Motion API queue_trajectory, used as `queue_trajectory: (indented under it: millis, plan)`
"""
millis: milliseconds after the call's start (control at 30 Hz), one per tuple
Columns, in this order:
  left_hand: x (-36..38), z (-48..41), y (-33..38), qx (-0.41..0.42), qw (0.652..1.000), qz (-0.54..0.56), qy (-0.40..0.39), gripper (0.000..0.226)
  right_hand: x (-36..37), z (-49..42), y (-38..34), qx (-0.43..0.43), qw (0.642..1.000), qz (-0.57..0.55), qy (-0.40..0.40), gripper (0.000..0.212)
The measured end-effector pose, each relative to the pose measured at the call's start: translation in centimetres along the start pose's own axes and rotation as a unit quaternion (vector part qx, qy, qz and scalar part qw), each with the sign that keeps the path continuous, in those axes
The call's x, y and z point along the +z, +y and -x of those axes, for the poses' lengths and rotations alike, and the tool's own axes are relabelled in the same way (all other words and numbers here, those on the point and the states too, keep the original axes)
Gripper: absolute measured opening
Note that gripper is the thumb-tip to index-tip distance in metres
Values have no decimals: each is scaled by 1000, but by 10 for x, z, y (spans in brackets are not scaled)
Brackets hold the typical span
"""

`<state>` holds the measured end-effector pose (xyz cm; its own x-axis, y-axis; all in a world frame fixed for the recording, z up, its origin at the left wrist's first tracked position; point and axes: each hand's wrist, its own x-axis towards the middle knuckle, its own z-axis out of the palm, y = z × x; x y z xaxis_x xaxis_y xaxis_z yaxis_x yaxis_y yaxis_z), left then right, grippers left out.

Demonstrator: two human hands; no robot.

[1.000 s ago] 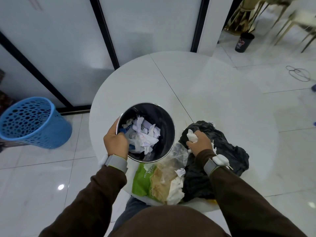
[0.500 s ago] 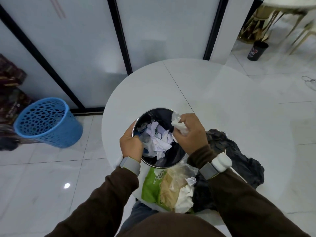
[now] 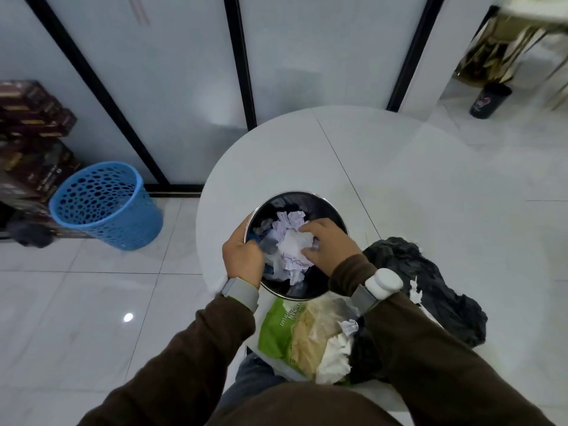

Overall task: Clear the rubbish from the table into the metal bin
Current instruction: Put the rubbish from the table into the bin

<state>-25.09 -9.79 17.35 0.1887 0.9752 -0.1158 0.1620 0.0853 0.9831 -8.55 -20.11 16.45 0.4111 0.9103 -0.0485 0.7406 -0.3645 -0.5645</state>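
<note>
Gripping round metal bin (image 3: 323,200) with left hand (image 3: 242,256), my right hand (image 3: 330,245) clutches crumpled white paper (image 3: 292,248) inside; green plastic packet (image 3: 276,324) lies beside right wrist.

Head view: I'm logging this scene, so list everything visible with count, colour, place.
table: 1, white, centre.
bin: 1, metal, on table's near-left edge.
paper: several wads, white, in bin.
green bag: 1, green and clear, table's near edge.
black bag: 1, black, on table right of bin.
basket: 1, blue, floor left.
boxes: several, dark, far left.
left hand: 1, grips bin rim.
right hand: 1, inside bin, fingers round paper.
</note>
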Motion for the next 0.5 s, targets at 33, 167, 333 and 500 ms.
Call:
queue_trajectory:
  millis: [33,167,333,500]
  plan:
    - [-1,-1,0,1,1000,-3,2,66,-3,4,3,-15,999,-18,30,40]
    - [-7,-5,-4,-5,1000,-7,13,66,-15,20,12,-86,983,-60,154,25]
    - [-17,-13,-9,-21,1000,5,22,67,-19,37,31,-56,950,-91,292,19]
    - [-30,-23,-16,-22,999,5,31,68,13,46,75,112,962,-106,227,34]
